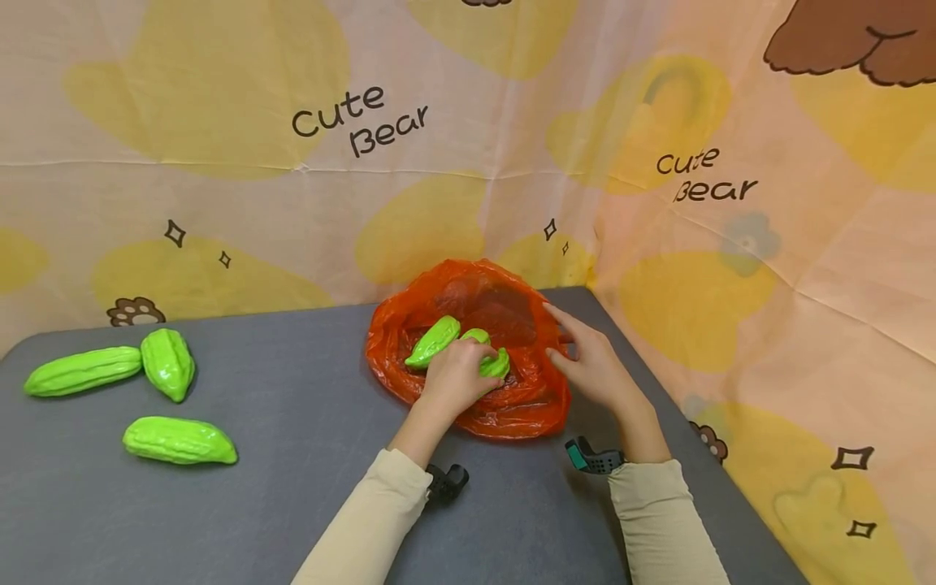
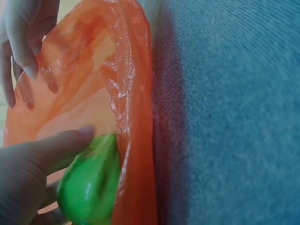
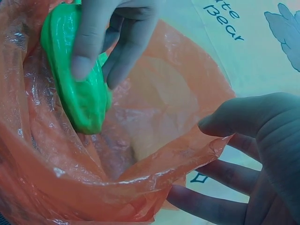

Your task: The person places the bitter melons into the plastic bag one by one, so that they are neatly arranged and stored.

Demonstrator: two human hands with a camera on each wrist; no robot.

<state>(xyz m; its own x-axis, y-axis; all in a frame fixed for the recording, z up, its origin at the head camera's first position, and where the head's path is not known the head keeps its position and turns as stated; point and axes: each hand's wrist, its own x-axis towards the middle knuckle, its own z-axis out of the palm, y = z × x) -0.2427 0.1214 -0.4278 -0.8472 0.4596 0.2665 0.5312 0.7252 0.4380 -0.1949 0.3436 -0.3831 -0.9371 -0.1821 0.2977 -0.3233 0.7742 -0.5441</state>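
Note:
An orange plastic bag lies on the table with its mouth wide. Inside it, my left hand holds a bright green ridged gourd between thumb and fingers; the right wrist view shows this gourd within the bag. Another green gourd rests in the bag beside the hand, and part of a further green one shows behind it. At the bag's right rim, my right hand pinches the plastic, thumb on the inner side and fingers outside.
On the left of the grey table lie a long green gourd, a shorter gourd touching its end, and a third gourd nearer me. Printed cloth walls stand along the back and right.

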